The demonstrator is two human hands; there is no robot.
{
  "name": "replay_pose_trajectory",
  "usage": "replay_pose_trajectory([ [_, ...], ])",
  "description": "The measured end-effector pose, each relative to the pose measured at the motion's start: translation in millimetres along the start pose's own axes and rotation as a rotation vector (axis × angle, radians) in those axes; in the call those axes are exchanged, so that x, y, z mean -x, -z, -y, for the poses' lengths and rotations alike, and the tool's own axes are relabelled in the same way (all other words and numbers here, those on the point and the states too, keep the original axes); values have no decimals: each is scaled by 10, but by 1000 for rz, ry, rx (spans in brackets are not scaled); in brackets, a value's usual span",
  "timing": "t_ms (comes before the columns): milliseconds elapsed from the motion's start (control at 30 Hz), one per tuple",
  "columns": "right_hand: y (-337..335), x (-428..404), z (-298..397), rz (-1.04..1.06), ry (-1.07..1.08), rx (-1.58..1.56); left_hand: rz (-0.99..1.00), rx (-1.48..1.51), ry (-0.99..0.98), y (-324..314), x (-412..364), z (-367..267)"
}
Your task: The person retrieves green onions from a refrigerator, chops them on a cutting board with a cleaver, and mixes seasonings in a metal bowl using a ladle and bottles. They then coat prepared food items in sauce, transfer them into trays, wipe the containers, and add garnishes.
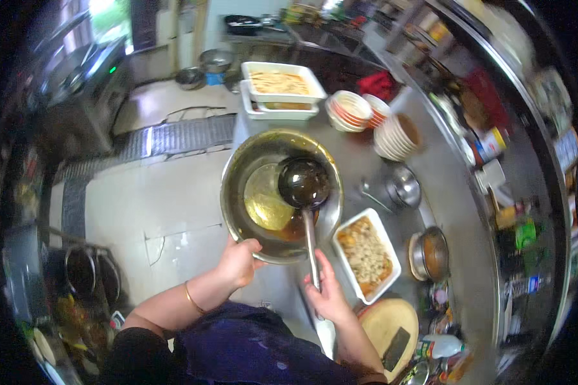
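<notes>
My left hand point(241, 260) grips the near rim of a large metal bowl point(227, 211), thumb over the edge. Yellow oily liquid point(269, 204) lies in the bowl, with darker brown liquid beside it. In my right hand point(326, 291) is the long handle of a metal ladle point(304, 183), whose round dark head is over the inside of the bowl; whether it touches the liquid I cannot tell. To the right of the bowl, a white rectangular tray point(399, 269) holds food with a pale chopped topping.
Two stacked white trays point(282, 113) stand beyond the bowl, near stacked bowls point(349, 110). Metal bowls point(404, 185) sit along the steel counter's right side. A round chopping board point(385, 315) bears a cleaver point(396, 347), with a plastic bottle point(440, 346) close by.
</notes>
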State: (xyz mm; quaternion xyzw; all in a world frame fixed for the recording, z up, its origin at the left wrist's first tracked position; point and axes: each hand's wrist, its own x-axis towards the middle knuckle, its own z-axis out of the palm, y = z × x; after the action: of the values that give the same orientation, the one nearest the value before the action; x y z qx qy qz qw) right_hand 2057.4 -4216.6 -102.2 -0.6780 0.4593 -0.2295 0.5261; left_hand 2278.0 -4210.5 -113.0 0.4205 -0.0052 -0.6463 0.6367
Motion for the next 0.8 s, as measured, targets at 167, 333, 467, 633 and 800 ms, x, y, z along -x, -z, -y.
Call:
replay_pose_trajectory([
  [167, -912, -163, 456, -105, 382, 620, -156, 73, -140, 1234, 115, -729],
  [333, -1711, -420, 902, -35, 440, 879, -336, 120, -271, 2232, 280, -1299],
  [467, -2361, -822, 1084, 135, 704, 916, -440, 218, -390, 3061, 426, -1540],
  [633, -3380, -1358, 1205, 636, 550, 461, -619, 484, -415, 3895, 564, -1580],
  [800, -4397, -1908, 1260, 1203, -879, -350, -776, 676, -381, 4762, 557, -937],
])
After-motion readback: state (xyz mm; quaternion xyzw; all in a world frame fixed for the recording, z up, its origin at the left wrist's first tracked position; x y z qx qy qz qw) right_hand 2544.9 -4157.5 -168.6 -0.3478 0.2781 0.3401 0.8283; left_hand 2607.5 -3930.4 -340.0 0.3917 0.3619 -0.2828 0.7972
